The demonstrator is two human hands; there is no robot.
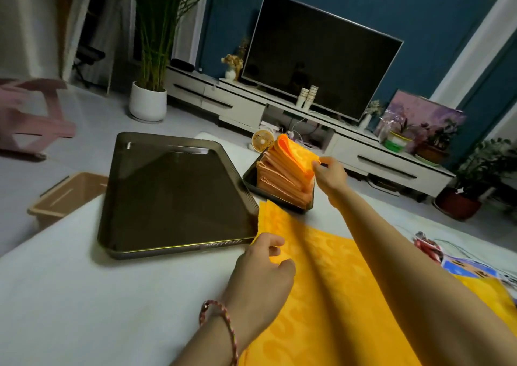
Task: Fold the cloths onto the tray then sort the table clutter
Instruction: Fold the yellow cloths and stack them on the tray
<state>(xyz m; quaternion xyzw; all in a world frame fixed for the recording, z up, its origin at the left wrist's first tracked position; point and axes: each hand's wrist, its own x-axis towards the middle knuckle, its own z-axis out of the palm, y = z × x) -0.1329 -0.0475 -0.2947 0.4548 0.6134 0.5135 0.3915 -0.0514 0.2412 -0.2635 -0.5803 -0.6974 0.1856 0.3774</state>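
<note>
Left hand (263, 265) pinches embossed yellow cloth (335, 295) (rippled).

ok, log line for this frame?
left hand pinches edge of spread yellow patterned cloth | right hand pinches top of folded orange cloth stack in small black tray | large dark rectangular tray holds no cloth

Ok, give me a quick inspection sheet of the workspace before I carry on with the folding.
Surface: white table, yellow cloth spread across its right side.
Job's things: large dark tray holds no cloth; stack of orange cloths sits in small dark tray.
Clutter: colourful packets at the table's right edge.
Hands: left hand pinches the yellow cloth's edge beside the large tray; right hand pinches the stack's top cloth.
Cables: cords on the floor by a small fan.
Surroundings: television, potted plant, beige basket.
</note>
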